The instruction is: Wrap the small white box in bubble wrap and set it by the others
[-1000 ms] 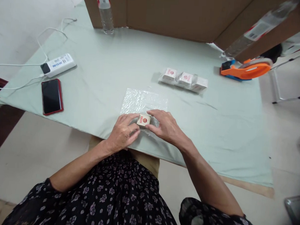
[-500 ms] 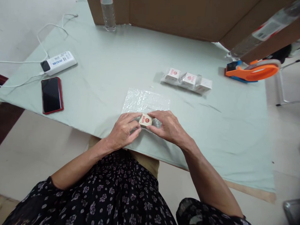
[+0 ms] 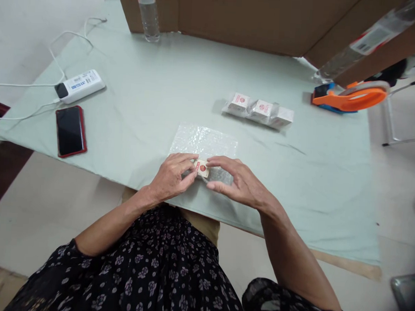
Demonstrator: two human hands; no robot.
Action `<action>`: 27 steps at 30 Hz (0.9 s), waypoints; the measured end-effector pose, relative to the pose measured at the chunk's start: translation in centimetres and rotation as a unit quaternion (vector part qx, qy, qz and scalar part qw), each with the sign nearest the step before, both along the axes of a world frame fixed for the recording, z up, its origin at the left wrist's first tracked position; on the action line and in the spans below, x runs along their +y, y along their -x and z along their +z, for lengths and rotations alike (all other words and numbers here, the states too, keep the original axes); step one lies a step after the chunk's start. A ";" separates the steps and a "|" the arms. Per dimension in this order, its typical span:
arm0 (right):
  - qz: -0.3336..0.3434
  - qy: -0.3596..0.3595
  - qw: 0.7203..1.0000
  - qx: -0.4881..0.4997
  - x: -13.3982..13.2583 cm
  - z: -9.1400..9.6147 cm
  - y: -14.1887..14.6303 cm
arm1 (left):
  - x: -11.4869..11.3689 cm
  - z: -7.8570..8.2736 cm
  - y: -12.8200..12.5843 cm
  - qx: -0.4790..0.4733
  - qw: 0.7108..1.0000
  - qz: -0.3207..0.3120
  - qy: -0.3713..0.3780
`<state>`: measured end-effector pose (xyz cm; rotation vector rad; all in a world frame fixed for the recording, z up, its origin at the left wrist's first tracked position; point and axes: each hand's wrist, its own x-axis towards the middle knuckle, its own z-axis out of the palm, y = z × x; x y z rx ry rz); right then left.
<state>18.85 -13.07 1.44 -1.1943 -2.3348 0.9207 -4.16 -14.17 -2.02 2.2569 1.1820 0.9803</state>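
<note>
A small white box (image 3: 203,168) with red print lies on a sheet of bubble wrap (image 3: 204,139) near the table's front edge. My left hand (image 3: 175,174) grips its left side between thumb and fingers. On the right, my right hand (image 3: 236,178) has its thumb and forefinger spread apart; the forefinger tip is close to the box's upper right corner, and whether it touches cannot be made out. Further back lies a clear wrapped row of three similar boxes (image 3: 261,109).
An orange tape dispenser (image 3: 354,98) stands at the right. At the left are a phone (image 3: 71,132) and a white power bank (image 3: 81,86) with cables. Water bottles (image 3: 150,17) stand against a large cardboard box (image 3: 234,21) at the back.
My right thumb and forefinger have spread and come away from the box's right side. The box has turned slightly in my left hand.
</note>
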 end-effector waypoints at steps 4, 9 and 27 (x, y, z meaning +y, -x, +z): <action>0.004 -0.060 0.997 -0.053 -1.3 -0.5 0.4 | -0.1 0.1 0.3 0.008 1.000 -0.018 0.017; -0.018 -0.032 0.999 -0.010 -0.6 -0.6 0.4 | -0.2 0.3 0.5 0.022 0.999 -0.038 0.027; -0.022 -0.064 0.997 -0.044 1.3 -1.7 0.7 | -0.3 0.9 0.4 0.020 0.999 -0.021 0.032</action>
